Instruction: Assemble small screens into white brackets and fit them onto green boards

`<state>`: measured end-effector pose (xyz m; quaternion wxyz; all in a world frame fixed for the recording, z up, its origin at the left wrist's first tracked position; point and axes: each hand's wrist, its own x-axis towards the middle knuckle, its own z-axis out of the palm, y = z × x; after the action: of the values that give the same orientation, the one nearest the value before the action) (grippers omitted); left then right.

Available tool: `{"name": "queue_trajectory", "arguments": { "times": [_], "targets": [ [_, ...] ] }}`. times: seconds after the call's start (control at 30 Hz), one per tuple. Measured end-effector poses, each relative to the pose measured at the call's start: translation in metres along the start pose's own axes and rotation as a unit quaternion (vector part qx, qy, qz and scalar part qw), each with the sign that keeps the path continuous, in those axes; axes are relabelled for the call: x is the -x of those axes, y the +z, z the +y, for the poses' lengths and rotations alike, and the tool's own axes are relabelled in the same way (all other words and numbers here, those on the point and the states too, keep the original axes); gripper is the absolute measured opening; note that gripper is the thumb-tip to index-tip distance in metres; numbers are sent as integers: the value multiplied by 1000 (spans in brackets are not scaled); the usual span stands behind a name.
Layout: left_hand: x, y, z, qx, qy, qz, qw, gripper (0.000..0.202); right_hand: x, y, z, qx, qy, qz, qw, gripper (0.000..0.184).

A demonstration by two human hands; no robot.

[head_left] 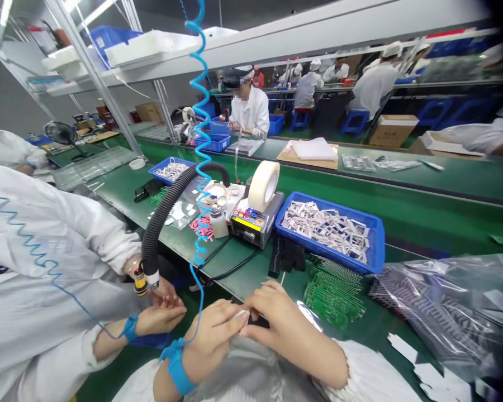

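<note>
White part [245, 315], head view: it lies between the two hands at the near edge of the green tabletop [251, 273], low in front of the body; much of it is covered by the fingers, so its full outline cannot be told. Sound handling of so small a piece would call for light fingertip pressure, one hand serving as a fixed support while the other makes fine adjustments, with the work held clear of the edge and the blue coiled cord [199, 106] kept slack beside the wrist. Left hand [212, 333], wearing a blue wrist strap [178, 367]: fingers lightly bent and close together, thumb and forefinger pinching the part. Right hand [284, 319]: fingers curled, thumb and fingertips brought in at the part's near side with a small gap behind them; whether they grip it or merely steady it cannot be told. Beyond the hands stand a tape dispenser [251, 228] and a blue tray [380, 243] of white frames [324, 228]; green circuit boards [333, 293] lie just beyond the right forearm, best left untouched by the sleeve
</note>
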<state>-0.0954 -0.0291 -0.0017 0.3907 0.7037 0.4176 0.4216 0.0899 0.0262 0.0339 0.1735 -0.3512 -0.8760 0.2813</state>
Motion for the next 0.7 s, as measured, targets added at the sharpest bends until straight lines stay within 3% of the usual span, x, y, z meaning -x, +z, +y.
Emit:
{"name": "queue_trajectory", "arguments": {
  "times": [0.1,0.17,0.23,0.33,0.4,0.5,0.6,0.7],
  "targets": [
    [10,4,-7,16,-67,36,997,35,-6,7,-4,23,-1,-26,999,20],
    [18,9,-15,105,-146,61,982,28,-8,11,-6,35,9,-67,997,19],
    [26,12,-29,251,-237,122,931,24,-9,13,-6,30,30,-98,994,15],
    [42,9,-57,403,-311,251,824,19,-6,14,-2,-7,49,-106,993,19],
    [53,-4,-76,433,-314,332,777,15,-3,14,2,-33,54,-109,992,21],
    [65,-32,-98,474,-310,447,692,30,0,16,5,-57,56,-124,989,20],
    [69,-57,-108,511,-298,503,630,42,2,22,5,-65,48,-138,987,17],
    [66,-70,-110,543,-274,527,593,46,4,26,1,-71,43,-147,986,17]
  ]
}}
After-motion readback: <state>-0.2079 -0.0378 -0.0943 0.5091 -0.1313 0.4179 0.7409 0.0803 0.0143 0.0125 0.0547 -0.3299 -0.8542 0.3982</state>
